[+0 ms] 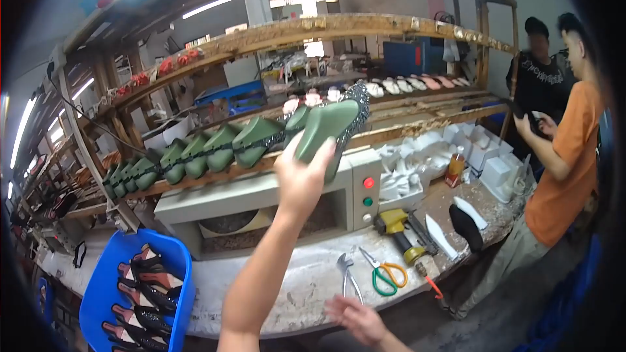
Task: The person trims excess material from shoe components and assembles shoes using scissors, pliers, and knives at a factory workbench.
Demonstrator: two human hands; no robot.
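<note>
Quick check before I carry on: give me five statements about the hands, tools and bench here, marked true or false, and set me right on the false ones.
1. The left hand holds a green foot form. True.
2. The right hand is holding the scissors. False: the right hand is open, and the scissors lie on the bench.
3. The scissors have one green and one orange handle. True.
4. The machine's red button sits lowest of the three. False: the red button is at the top, above the green button and the white button.
5. The blue bin contains black shoes. True.
</note>
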